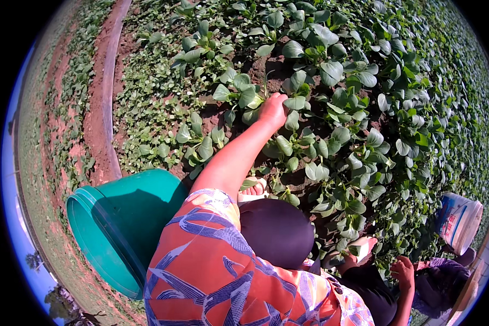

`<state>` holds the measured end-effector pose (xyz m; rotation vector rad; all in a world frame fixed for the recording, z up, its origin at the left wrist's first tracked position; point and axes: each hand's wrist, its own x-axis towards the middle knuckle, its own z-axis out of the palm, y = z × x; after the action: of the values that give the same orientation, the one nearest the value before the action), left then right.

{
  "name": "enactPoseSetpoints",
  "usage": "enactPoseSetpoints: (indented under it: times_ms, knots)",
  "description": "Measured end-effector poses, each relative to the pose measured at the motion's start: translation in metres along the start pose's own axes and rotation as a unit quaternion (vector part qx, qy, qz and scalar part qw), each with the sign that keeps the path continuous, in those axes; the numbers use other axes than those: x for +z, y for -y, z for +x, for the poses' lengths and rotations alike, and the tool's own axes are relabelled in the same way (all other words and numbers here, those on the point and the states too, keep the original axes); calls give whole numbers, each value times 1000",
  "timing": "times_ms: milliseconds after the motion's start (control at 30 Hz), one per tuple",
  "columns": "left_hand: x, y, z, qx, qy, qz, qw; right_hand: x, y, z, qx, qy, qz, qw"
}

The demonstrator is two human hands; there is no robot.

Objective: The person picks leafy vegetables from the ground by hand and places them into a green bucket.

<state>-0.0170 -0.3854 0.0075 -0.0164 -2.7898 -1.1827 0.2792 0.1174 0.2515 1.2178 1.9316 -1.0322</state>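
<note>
My left hand (pixel 274 111) reaches down among leafy greens, its fingers curled and partly hidden by leaves. One broad-leaved plant (pixel 244 91) stands just left of it, and leaves of another plant (pixel 296 102) touch it on the right. Whether the fingers grip a stem cannot be made out. Over by my right knee, my right hand (pixel 402 269) is raised with loosely bent fingers and nothing visible in it. A green plastic bucket (pixel 138 203) lies tipped on its side by my left arm, its mouth facing away from the plants.
A pale strip, perhaps a hose (pixel 109 81), runs along the bare soil at left. My sandalled feet (pixel 253 188) stand among the plants. At right are a white bucket (pixel 458 224) bearing writing and a person's purple clothing (pixel 440 281). Dense greens (pixel 428 102) fill the right side.
</note>
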Motion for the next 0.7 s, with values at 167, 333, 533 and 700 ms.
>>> enactPoseSetpoints:
  times_ms: [167, 333, 533, 700]
  knots:
    - [-57, 23, -51, -111, -84, -130, 982, 2, 8, 6, -11, -4, -11, 1000]
    - [-129, 127, -75, -284, -311, -81, 903, 6, 17, 8, -9, -5, -27, 1000]
    - [-173, 208, -92, -371, -236, 24, 898, 18, 36, 1, 10, -4, -71, 997]
    - [-149, 153, -118, -244, -142, 102, 954, 25, 50, -7, 0, -10, -57, 998]
